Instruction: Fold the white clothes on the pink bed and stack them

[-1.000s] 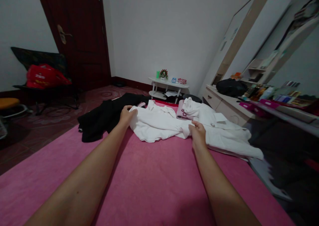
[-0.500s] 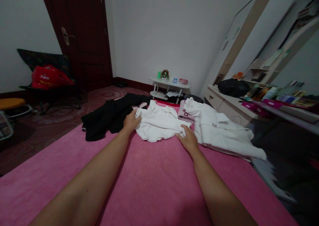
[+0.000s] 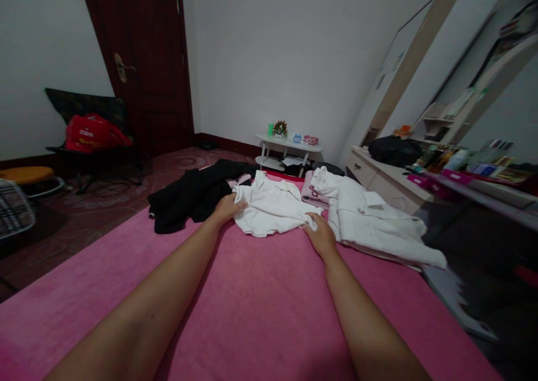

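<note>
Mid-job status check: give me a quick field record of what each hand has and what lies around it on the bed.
surface: pink bed cover
left hand: grip closed on the left edge of the white garment
right hand: grip closed on the same garment's right edge
garment state: crumpled, lying on the cover between the two hands
to its left: black garment, heaped at the bed's edge
to its right: white jacket, spread out, one button showing
behind it: folded pink cloth
</note>
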`<state>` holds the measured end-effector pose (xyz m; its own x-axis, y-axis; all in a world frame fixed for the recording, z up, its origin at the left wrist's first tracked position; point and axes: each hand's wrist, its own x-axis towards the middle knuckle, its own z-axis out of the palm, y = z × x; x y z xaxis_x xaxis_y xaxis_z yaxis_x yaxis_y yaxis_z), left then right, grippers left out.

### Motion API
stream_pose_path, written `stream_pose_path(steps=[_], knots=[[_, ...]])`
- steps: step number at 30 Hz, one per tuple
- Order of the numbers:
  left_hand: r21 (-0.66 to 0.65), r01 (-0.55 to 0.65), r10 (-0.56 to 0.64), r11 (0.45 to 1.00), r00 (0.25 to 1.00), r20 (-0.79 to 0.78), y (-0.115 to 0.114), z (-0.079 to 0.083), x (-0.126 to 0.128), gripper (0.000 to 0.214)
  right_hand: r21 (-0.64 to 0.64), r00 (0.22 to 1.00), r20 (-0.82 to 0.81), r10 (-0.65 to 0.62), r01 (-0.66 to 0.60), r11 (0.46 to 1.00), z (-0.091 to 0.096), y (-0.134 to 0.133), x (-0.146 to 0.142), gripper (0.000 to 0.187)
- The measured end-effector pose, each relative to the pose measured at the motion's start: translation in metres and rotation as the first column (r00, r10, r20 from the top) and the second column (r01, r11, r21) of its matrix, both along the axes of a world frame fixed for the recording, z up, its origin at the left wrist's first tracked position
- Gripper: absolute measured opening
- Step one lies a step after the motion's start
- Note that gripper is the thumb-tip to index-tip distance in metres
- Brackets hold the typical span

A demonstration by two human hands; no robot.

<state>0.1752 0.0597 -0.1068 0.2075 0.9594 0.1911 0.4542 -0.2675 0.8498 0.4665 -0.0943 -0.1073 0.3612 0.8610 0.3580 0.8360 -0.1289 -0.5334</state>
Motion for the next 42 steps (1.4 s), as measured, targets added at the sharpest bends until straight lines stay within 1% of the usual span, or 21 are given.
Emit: stream_pose_path(steps=[4,6,9,12,15,18,20,23,26,28,30,31,33,34,35,37,39,42], knots=[[0.035,0.146,-0.147,0.989,0.988,0.044,-0.016,0.004,-0.009,0.045,0.015,0.991,-0.121,-0.057,0.060,0.998,0.001,-0.004,-0.003,0.045],[0.040,0.206,-0.208,0.978,0.976,0.061,-0.026,0.007,-0.016,0.047,0.053,0.983,-0.181,-0.027,0.037,0.998,0.002,-0.008,-0.005,0.047],[-0.016,0.271,-0.268,0.962,0.956,0.120,-0.040,0.012,-0.027,0.050,0.141,0.961,-0.269,0.071,-0.034,0.989,0.003,-0.016,-0.009,0.044],[-0.052,0.256,-0.239,0.965,0.946,0.218,-0.053,0.017,-0.037,0.055,0.218,0.943,-0.318,0.099,-0.029,0.975,0.004,-0.029,-0.010,0.034],[-0.071,0.187,-0.158,0.980,0.940,0.303,-0.061,0.023,-0.047,0.062,0.275,0.915,-0.396,0.075,0.041,0.961,0.011,-0.046,-0.009,0.029],[-0.114,0.151,-0.108,0.982,0.942,0.317,-0.068,0.035,-0.059,0.057,0.331,0.859,-0.503,0.089,0.097,0.939,0.027,-0.067,-0.006,0.030],[-0.118,0.150,-0.109,0.982,0.949,0.296,-0.074,0.048,-0.068,0.045,0.348,0.861,-0.502,0.085,0.111,0.931,0.043,-0.081,-0.005,0.030],[-0.104,0.168,-0.133,0.980,0.951,0.279,-0.087,0.073,-0.081,0.031,0.342,0.920,-0.389,0.043,0.100,0.934,0.071,-0.100,-0.004,0.028],[-0.138,0.206,-0.149,0.969,0.928,0.341,-0.106,0.097,-0.092,0.030,0.366,0.968,-0.249,0.018,0.077,0.927,0.097,-0.118,-0.003,0.028],[-0.196,0.225,-0.132,0.954,0.908,0.397,-0.118,0.109,-0.099,0.032,0.360,0.979,-0.205,-0.002,0.077,0.930,0.112,-0.131,-0.002,0.031],[-0.253,0.227,-0.105,0.941,0.902,0.419,-0.130,0.117,-0.107,0.034,0.299,0.978,-0.208,-0.014,0.077,0.951,0.125,-0.147,0.000,0.035],[-0.277,0.228,-0.101,0.933,0.908,0.407,-0.136,0.120,-0.111,0.034,0.242,0.977,-0.212,-0.008,0.061,0.968,0.130,-0.156,0.000,0.037],[-0.332,0.244,-0.130,0.911,0.935,0.331,-0.149,0.122,-0.121,0.035,0.086,0.977,-0.209,0.041,-0.023,0.996,0.138,-0.175,0.000,0.041],[-0.364,0.254,-0.158,0.896,0.949,0.272,-0.155,0.123,-0.126,0.035,-0.001,0.975,-0.207,0.079,-0.081,0.997,0.139,-0.185,-0.001,0.042],[-0.396,0.261,-0.192,0.880,0.959,0.207,-0.161,0.123,-0.131,0.036,-0.084,0.970,-0.210,0.119,-0.139,0.987,0.138,-0.194,-0.003,0.043],[-0.447,0.263,-0.256,0.855,0.964,0.078,-0.173,0.119,-0.142,0.037,-0.220,0.955,-0.229,0.189,-0.240,0.945,0.129,-0.211,-0.008,0.044],[-0.480,0.261,-0.317,0.837,0.948,-0.037,-0.181,0.112,-0.152,0.036,-0.309,0.943,-0.242,0.226,-0.296,0.904,0.114,-0.226,-0.012,0.044],[-0.518,0.244,-0.406,0.820,0.886,-0.225,-0.189,0.096,-0.165,0.035,-0.421,0.956,-0.205,0.212,-0.281,0.862,0.087,-0.244,-0.014,0.048]])
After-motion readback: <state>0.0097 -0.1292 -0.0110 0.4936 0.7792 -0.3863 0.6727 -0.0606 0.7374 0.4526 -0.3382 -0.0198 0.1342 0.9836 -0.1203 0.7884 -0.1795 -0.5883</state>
